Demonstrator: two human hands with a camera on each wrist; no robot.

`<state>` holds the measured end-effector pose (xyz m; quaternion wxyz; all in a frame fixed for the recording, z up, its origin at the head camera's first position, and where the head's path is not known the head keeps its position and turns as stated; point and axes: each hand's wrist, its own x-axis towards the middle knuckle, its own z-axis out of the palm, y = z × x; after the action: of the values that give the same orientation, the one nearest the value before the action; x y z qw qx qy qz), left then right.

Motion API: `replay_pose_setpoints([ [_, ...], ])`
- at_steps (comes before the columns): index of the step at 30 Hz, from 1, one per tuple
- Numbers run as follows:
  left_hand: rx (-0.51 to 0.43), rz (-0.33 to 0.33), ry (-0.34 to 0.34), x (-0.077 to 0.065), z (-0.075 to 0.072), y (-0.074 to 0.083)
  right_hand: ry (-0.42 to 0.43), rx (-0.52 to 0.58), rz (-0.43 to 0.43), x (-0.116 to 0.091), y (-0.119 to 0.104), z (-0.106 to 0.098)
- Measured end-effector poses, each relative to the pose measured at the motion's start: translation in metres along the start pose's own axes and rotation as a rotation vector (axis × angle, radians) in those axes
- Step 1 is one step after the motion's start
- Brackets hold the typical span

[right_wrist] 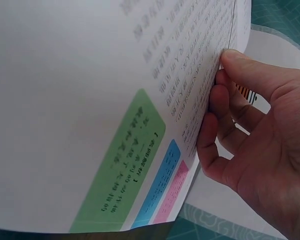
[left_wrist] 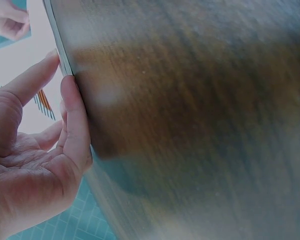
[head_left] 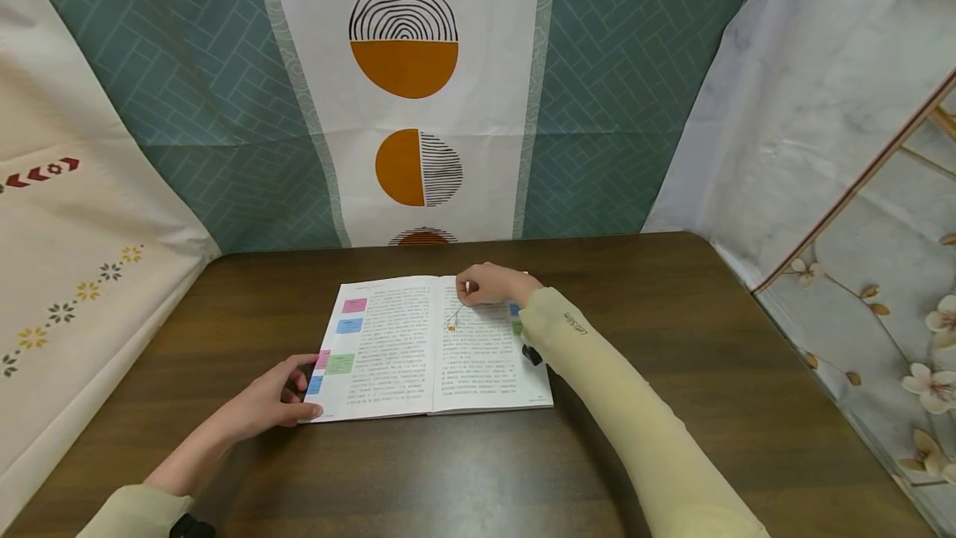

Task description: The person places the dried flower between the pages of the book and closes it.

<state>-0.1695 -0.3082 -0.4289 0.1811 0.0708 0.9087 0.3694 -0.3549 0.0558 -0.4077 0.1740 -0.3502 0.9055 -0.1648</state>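
An open book [head_left: 396, 372] lies on the table, with pages of small print and coloured tabs along both outer edges. My left hand [head_left: 272, 397] rests at its lower left edge, the thumb on the page corner and the fingertips against the side. In the left wrist view those fingertips [left_wrist: 70, 87] touch the book's edge. My right hand [head_left: 489, 283] is over the upper right page, thumb and forefinger pinching a thin strand-like bookmark. A small orange charm [head_left: 451, 326] at its end lies over the page near the gutter. In the right wrist view the fingers [right_wrist: 222, 100] hide most of the strand.
The dark wooden table [head_left: 657, 339] stretches around the book. Behind it hangs a green and white cloth [head_left: 485, 106] with orange half-circle patterns. Pale cloth [head_left: 97, 214] hangs at the left, and a flower-printed one [head_left: 844, 272] at the right.
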Motion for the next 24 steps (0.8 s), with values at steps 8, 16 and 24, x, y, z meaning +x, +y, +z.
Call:
replay_pose_setpoints([
  [8, -0.019, 0.020, -0.001, -0.0008, 0.0006, 0.0003, -0.004, 0.009, -0.007, -0.0035, -0.0039, 0.0006],
  [16, -0.013, 0.020, 0.001, -0.0009, 0.0002, 0.0012, -0.006, 0.023, 0.011, -0.0048, -0.0054, 0.0012],
  [24, -0.024, 0.022, -0.002, -0.0009, 0.0007, 0.0017, 0.010, 0.026, 0.022, -0.0066, -0.0019, 0.0014],
])
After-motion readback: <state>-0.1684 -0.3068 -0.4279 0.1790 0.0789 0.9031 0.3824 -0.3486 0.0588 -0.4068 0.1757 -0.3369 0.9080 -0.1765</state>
